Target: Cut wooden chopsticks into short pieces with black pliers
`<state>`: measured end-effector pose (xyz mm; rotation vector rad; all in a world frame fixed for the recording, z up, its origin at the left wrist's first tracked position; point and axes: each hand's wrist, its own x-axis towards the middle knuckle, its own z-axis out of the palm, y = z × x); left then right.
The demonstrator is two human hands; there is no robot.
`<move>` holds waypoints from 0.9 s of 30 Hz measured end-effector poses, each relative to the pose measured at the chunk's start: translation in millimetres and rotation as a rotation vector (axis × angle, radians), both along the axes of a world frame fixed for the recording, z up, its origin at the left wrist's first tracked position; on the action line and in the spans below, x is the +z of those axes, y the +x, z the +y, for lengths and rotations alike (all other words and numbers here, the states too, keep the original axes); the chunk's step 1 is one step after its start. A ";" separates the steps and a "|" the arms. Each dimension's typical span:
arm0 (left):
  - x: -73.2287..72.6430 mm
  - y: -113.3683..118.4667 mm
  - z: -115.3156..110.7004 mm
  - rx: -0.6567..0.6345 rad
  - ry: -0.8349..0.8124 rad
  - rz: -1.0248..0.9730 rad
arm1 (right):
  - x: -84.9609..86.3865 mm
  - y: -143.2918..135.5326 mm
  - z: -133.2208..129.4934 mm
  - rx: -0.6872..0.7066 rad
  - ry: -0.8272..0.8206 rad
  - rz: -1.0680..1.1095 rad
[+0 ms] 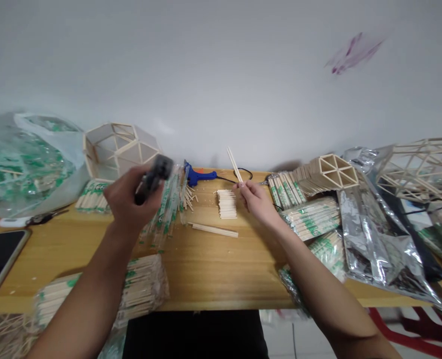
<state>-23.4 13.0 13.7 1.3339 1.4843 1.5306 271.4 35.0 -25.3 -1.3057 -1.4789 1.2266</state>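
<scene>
My left hand (133, 197) is raised over the left side of the wooden table, its fingers wrapped round a dark tool (155, 177) that is blurred by motion. In my right hand (256, 199), a pair of thin wooden sticks (234, 164) is pinched near the lower ends, pointing up and to the left. Just left of that hand lies a neat stack of short cut sticks (227, 204). Several longer sticks (214, 230) lie together below the stack. A blue glue gun (202, 176) rests behind, near the wall.
Stick frameworks (121, 149) stand at the back left and right. Wrapped chopstick bundles (313, 217) lie at right and front left. A large plastic bag (30, 164), a phone (2, 259) and silver packaging (381, 244) sit at the sides. Empty wrappers (166, 209) lie below the tool.
</scene>
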 end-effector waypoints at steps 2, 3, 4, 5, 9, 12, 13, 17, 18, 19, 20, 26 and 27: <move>0.2 -3.2 0.7 0.055 0.250 0.470 | 2.5 -1.5 -0.7 -0.063 0.002 0.029; 2.6 -4.2 1.6 0.015 0.311 0.630 | 3.7 -2.1 -0.9 -0.064 0.002 0.034; 5.6 -4.8 3.0 -0.066 0.318 0.760 | 4.8 -2.6 -0.9 -0.064 0.002 0.039; 8.7 -5.3 4.7 -0.109 0.317 0.834 | 5.6 -3.0 -0.8 -0.064 0.002 0.040; 15.5 -8.1 12.7 -0.247 0.142 0.974 | 6.5 -3.7 0.4 -0.070 0.004 0.028; 15.7 -11.6 16.3 -0.430 -0.044 0.977 | 6.3 -3.8 0.9 -0.064 0.014 0.016; 15.7 -12.6 17.0 -0.495 -0.089 0.967 | 6.4 -3.7 0.8 -0.062 0.016 0.011; 17.5 -13.6 18.2 -0.693 -0.239 0.949 | 7.6 -3.0 0.0 -0.064 0.020 -0.012; 17.9 -13.2 18.4 -0.724 -0.265 0.948 | 7.8 -2.8 -0.1 -0.063 0.021 -0.016; 18.1 -12.7 18.5 -0.740 -0.279 0.945 | 7.8 -2.6 -0.2 -0.063 0.023 -0.018; 18.1 -11.9 18.6 -0.739 -0.278 0.940 | 7.4 -2.4 -0.1 -0.062 0.025 -0.018; 11.2 -4.7 18.9 -0.456 -0.191 0.971 | -4.0 1.8 4.0 -0.110 0.066 -0.039; 9.8 -3.2 19.0 -0.411 -0.181 0.984 | -6.7 3.4 5.1 -0.124 0.093 -0.072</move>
